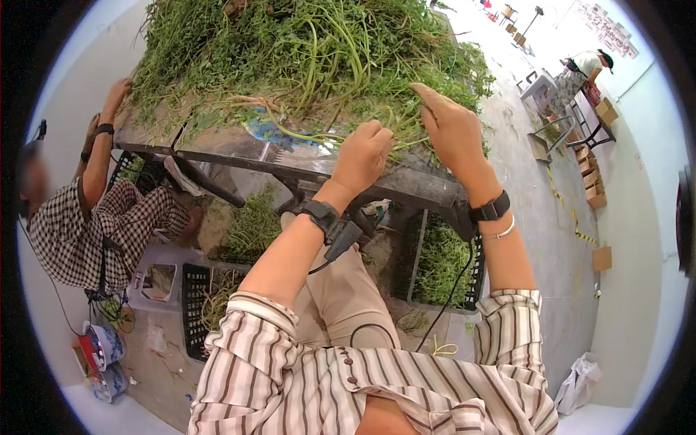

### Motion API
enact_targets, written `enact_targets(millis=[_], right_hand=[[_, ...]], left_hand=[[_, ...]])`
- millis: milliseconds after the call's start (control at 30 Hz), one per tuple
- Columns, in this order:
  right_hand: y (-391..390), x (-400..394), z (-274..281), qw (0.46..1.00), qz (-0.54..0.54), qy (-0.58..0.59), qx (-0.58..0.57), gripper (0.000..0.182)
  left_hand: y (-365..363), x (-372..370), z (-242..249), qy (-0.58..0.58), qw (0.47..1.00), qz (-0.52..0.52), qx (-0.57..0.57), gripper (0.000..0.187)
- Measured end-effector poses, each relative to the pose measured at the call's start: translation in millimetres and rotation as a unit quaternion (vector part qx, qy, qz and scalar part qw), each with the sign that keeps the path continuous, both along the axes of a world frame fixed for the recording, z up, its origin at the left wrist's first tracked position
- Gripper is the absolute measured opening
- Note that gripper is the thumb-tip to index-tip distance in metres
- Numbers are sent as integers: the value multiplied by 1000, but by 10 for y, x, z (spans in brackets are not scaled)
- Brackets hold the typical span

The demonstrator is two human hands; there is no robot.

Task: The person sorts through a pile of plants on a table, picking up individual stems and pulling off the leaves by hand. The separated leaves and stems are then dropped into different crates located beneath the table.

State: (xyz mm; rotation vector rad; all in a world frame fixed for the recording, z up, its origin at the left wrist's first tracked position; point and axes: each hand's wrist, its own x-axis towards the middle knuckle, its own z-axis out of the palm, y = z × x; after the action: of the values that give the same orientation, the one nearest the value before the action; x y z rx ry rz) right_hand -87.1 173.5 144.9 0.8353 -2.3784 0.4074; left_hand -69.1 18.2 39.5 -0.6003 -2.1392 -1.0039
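A big heap of leafy green plants with long stems [290,54] covers the table. My left hand [362,158] is at the table's near edge, its fingers closed around some thin green stems [315,136] that trail off to the left. Just right of it, my right hand [453,130] is held with fingers stretched out beside a small bunch of greens [406,127]; its palm side is partly hidden. Several loose stems and a clear-and-blue plastic piece [272,132] lie on the dusty tabletop [217,141] near my left hand.
Below the table stand black crates [194,312] holding greens, one under my right forearm [417,268]. Another person [65,239] sits at the left, a hand at the heap. At the far right a person [580,69] bends over a table near cardboard boxes [594,185].
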Motion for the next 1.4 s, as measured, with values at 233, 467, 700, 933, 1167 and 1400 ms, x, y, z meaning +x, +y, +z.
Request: enact_targets(millis=[233, 467, 700, 933, 1167, 1400], right_hand=[[156, -126, -36, 992, -57, 5, 111, 9], [293, 4, -67, 996, -47, -42, 63, 9], [363, 47, -16, 929, -41, -237, -280, 19], [869, 282, 206, 849, -71, -257, -455, 21], [1616, 951, -484, 919, -250, -185, -243, 22], [2410, 1290, -1387, 945, -277, -172, -27, 23]], left_hand=[[-14, -12, -21, -7, 1000, 2, 3, 14], [3, -32, -39, 5, 1000, 15, -9, 11], [-19, -43, -33, -1, 1000, -2, -1, 14], [-6, -33, -49, -8, 1000, 10, -6, 10], [-11, -32, -59, 5, 1000, 11, -3, 11], [-16, -20, -50, -13, 1000, 7, 4, 12]])
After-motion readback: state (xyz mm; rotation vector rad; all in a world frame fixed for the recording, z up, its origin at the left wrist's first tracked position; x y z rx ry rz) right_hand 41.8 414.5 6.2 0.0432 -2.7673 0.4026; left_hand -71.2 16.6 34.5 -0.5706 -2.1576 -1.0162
